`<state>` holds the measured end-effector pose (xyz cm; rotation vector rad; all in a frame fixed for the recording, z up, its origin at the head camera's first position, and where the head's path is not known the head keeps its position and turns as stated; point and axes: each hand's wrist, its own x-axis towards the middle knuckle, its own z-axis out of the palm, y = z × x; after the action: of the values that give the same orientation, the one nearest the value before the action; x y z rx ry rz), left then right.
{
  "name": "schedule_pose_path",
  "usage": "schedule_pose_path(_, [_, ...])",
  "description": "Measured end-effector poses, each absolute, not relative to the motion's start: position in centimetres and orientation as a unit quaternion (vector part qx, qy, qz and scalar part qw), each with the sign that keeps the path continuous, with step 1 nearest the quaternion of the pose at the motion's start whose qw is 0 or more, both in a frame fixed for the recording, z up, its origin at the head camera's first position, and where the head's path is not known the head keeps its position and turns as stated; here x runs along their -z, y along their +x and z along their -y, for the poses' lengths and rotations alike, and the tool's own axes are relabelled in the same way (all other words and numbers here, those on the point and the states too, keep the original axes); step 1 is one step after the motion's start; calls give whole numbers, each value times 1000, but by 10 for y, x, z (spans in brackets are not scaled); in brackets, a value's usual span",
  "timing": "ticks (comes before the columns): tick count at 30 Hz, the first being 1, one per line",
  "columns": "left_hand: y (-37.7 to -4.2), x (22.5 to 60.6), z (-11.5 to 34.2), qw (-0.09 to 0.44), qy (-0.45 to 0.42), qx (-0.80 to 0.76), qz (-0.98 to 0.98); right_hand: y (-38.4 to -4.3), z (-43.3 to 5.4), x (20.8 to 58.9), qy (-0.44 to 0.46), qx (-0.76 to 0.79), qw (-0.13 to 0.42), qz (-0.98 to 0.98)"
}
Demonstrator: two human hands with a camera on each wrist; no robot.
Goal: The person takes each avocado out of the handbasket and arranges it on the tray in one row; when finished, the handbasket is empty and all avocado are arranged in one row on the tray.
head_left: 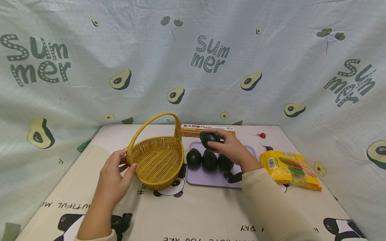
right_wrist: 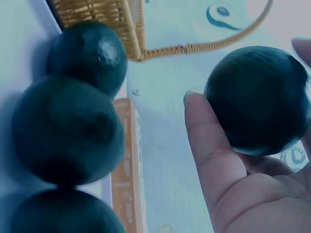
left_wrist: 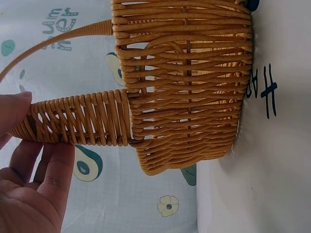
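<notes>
A yellow wicker basket (head_left: 158,164) with an arched handle stands left of the middle of the table. My left hand (head_left: 116,175) grips the base of its handle (left_wrist: 82,119), thumb on one side and fingers on the other. My right hand (head_left: 230,147) holds a dark green avocado (head_left: 209,140) above a lilac tray (head_left: 208,180), the fruit between thumb and fingers in the right wrist view (right_wrist: 260,99). On the tray lie three more avocados (head_left: 209,160) in a row; the right one is partly hidden by my right hand.
Behind the tray lies a pasta box (head_left: 190,130). To its right are a red lollipop (head_left: 263,135), a purple lollipop (head_left: 268,148) and a yellow snack bag (head_left: 291,170). A printed cloth (head_left: 144,60) hangs behind the table.
</notes>
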<state>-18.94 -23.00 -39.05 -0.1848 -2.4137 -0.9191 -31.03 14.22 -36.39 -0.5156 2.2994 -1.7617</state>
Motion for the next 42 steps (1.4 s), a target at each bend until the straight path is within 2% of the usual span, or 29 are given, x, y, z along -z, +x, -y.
schedule_pose_path(22, [-190,390,232,274,-72,341,897,-296,-209,380,-97,559,49,-822])
schedule_pose_path(27, [-191,391,232,275,-74,343,895,-293,-222,387,-77,551,52,-830])
schedule_pose_path(36, [-191,389,231,273,-69,340,897,-284,-236,400,-33,455,25,-890])
schedule_pose_path(42, [-191,388,230,268,-67,343,898,-278,-240,413,-34,454,19,-890])
